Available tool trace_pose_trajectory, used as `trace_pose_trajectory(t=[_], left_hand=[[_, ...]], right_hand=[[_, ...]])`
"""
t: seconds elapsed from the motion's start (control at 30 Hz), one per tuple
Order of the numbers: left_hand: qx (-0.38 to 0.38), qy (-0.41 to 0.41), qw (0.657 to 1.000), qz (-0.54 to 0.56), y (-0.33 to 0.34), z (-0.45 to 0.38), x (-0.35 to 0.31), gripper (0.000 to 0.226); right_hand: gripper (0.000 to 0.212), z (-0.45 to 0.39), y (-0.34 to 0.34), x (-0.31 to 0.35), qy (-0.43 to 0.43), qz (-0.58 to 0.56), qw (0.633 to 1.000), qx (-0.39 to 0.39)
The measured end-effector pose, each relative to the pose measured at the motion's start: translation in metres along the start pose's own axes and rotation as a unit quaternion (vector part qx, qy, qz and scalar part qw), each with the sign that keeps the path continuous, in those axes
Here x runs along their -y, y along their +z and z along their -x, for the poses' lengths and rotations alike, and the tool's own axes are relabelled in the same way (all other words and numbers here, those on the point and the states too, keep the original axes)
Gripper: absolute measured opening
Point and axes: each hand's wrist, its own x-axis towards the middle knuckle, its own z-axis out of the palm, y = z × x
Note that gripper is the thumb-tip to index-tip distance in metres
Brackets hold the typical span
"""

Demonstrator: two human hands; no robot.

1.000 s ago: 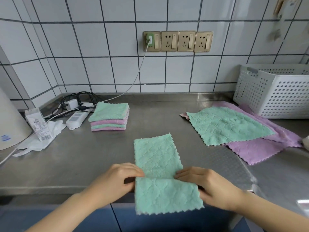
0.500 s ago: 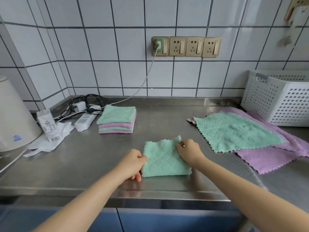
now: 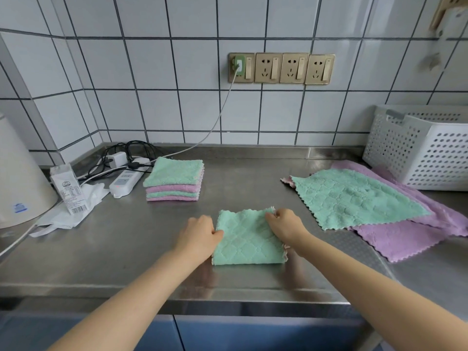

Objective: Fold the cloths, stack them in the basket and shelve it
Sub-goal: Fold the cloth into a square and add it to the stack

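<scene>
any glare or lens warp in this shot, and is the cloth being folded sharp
Head view: the straight tile lines bow toward the edges, a wide-angle warp; soft glare streaks the stainless steel counter; the folded green quilted cloth under both hands is fairly sharp, its quilting readable; the white perforated plastic basket at the right edge looks stretched.

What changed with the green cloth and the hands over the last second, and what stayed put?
The green cloth, a long strip hanging over the counter edge, was folded in half into a square lying wholly on the counter. The left hand and right hand moved up to its far corners. The folded stack, spread cloths and basket stayed put.
</scene>
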Motion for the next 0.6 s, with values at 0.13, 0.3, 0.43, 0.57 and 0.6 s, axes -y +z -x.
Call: trace_pose_trajectory(t=[0.13,0.3,0.43,0.57,0.6], left_hand=[[-0.066,0.193,0.977,-0.059,0.010,-0.004,-0.004,0.037],[0.075,0.216,0.970,-0.087,0.032,-0.013,0.000,0.055],[0.094,0.148,0.982,-0.074,0.032,-0.010,0.003,0.063],[0.090,0.082,0.991,-0.052,0.030,-0.001,0.005,0.069],[0.086,0.071,0.993,-0.045,0.029,0.001,0.003,0.070]], right_hand=[[0.037,0.008,0.000,0.000,-0.019,-0.043,0.999,0.002],[0.053,0.019,0.011,-0.009,-0.191,0.192,0.963,-0.004],[0.039,0.023,0.009,-0.018,-0.152,0.315,0.936,-0.029],[0.040,0.031,-0.003,-0.024,-0.124,0.358,0.925,-0.044],[0.041,0.033,-0.005,-0.025,-0.121,0.365,0.922,-0.047]])
